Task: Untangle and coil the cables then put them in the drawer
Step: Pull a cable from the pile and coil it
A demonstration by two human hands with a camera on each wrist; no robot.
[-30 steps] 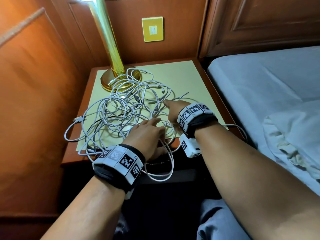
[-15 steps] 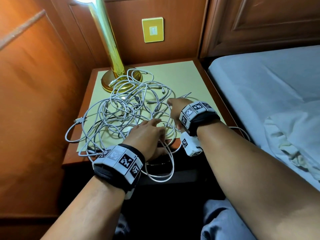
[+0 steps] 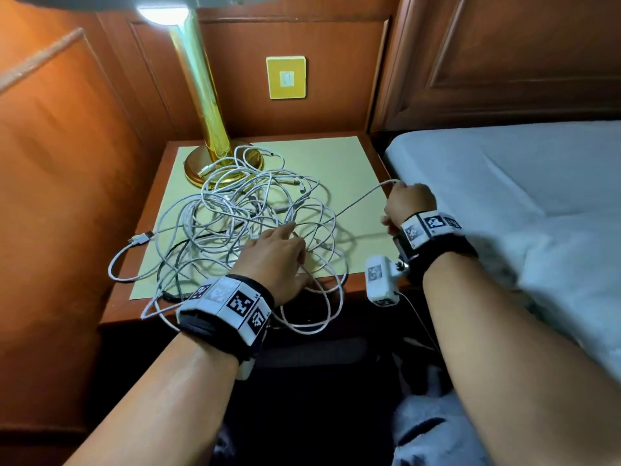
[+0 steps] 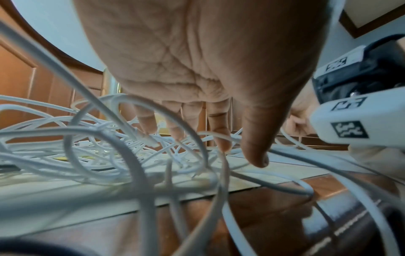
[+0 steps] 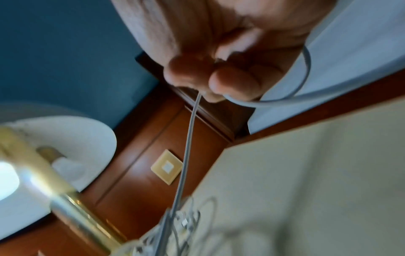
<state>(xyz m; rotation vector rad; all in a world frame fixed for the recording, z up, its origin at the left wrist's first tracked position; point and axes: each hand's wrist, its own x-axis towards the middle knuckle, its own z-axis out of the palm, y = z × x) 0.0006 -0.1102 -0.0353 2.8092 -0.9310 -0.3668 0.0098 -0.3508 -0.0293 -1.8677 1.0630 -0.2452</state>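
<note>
White cables (image 3: pixel 242 210) lay tangled on the tabletop (image 3: pixel 339 156) under my flat, straight-fingered left hand (image 3: pixel 274 255) while my right hand (image 3: pixel 408 205) pinched one strand (image 5: pixel 186 152) taut, needing a steady pull free.

The right hand (image 3: pixel 408 205) now sits near the bench's right edge, away from the tangled white cables (image 3: pixel 242 216), its fingers (image 5: pixel 234 81) pinching one thin white cable strand (image 3: pixel 361 198) drawn taut.
</note>
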